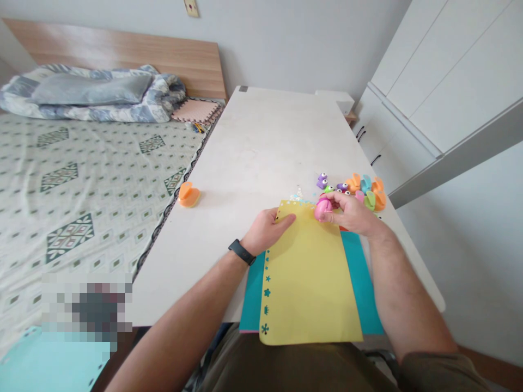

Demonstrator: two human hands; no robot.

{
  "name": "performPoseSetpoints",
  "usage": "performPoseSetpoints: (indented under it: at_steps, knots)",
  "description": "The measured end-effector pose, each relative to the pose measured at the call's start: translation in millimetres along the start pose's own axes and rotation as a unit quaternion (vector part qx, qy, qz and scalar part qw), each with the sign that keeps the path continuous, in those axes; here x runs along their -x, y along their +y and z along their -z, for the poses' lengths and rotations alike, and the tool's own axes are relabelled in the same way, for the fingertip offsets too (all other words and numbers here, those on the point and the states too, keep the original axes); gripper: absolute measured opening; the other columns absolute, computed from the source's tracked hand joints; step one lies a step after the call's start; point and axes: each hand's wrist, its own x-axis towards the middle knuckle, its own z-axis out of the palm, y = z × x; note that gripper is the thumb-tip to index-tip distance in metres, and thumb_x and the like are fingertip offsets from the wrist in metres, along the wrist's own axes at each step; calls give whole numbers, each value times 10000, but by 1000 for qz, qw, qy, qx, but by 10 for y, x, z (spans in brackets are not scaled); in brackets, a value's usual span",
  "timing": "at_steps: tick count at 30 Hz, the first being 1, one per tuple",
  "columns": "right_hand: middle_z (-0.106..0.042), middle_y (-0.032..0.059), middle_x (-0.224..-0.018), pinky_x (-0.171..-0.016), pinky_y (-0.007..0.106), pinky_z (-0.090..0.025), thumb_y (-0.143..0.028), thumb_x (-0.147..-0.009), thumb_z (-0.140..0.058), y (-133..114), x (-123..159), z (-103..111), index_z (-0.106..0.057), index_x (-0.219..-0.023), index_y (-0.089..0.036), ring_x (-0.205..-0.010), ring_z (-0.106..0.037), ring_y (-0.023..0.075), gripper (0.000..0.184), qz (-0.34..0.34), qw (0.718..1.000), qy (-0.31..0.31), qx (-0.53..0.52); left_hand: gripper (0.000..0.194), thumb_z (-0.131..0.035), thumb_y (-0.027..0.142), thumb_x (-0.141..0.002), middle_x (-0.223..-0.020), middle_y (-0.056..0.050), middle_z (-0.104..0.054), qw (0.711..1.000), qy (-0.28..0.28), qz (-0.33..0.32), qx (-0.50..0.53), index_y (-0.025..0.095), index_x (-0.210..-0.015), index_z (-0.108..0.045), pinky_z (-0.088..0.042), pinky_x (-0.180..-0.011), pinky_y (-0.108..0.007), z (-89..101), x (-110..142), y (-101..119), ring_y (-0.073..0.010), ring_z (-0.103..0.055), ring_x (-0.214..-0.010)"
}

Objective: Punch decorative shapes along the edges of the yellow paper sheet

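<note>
The left hand pinched yellow paper; to its right, the right hand gripped a pink paper punch. A slack left hold could have skewed the paper.

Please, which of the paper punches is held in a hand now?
The pink paper punch in the right hand, at the far edge of the yellow sheet; the other punches rest on the white table.

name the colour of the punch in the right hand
The punch is pink; see the head view.
</note>
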Motion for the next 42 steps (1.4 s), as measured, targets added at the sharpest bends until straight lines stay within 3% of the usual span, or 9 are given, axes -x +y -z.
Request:
performPoseSetpoints:
  at_steps: [8, 12, 18, 24, 42]
  knots:
    - [-742, 76, -1181, -979, 428, -579, -479, -730, -886, -35, 19, 18, -648, -1291, -235, -1092, -712, 292, 657, 39, 997, -20, 67, 450, -728, 586, -831, -893, -72, -799, 1000, -7, 10, 4, 172, -1003, -772, -587, -661, -334, -4, -9, -21, -271, -756, -790]
    - [-746, 74, -1197, -992, 457, -577, -451, -766, -861, -31, 26, 30, -648, -1334, -252, -1105, -714, 314, 638, 43, 995, -27, 88, 445, -725, 580, -833, -895, -71, -800, 1000, -7, 7, -3, 173, -1007, -776, -588, -660, -335, -1, -15, -24, -272, -756, -793]
    - [-704, 106, -1350, -1095, 480, -515, -545, -856, -770, -59, 40, 32, -662, -1369, -223, -1228, -670, 340, 615, 65, 994, -5, 93, 431, -736, 566, -827, -858, -68, -793, 1000, 1, 2, -5, 166, -985, -773, -588, -667, -331, 12, -15, -20, -277, -755, -810]
    - [-762, 94, -1210, -1052, 484, -528, -598, -887, -727, -80, 57, 73, -668, -1366, -210, -1128, -700, 333, 620, 46, 998, 2, 43, 440, -717, 586, -847, -889, -73, -795, 1000, -5, -11, 1, 169, -979, -763, -589, -666, -331, 19, -2, -16, -268, -756, -804]
    - [-749, 100, -1195, -947, 447, -563, -562, -883, -750, 46, 41, 70, -659, -1376, -202, -1093, -685, 324, 617, 27, 997, -12, -65, 476, -709, 610, -851, -950, -88, -805, 1000, -17, -20, 4, 170, -1021, -770, -611, -697, -358, 33, 14, 10, -282, -765, -836]
